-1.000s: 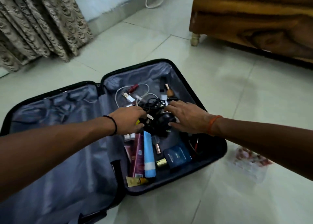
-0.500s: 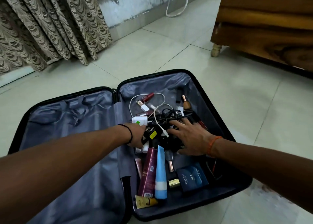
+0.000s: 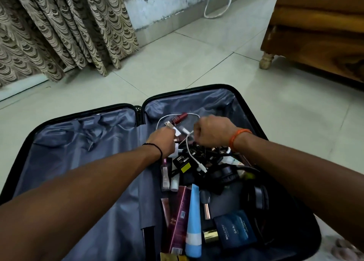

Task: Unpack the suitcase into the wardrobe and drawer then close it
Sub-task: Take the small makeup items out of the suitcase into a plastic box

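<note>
A black hard-shell suitcase (image 3: 232,88) with grey fabric lining lies open on the pale tiled floor (image 3: 177,63), its right half strewn with cosmetics and a tangle of black and white charging cables (image 3: 192,152). The left hand (image 3: 163,140) and right hand (image 3: 213,131), flat on the tangle half a second earlier, are now curled and raised, gripping the cables.

Pale tiled floor (image 3: 197,63); lying open on it, a dark suitcase (image 3: 82,142), with a wooden cabinet (image 3: 319,34) standing beyond.
</note>
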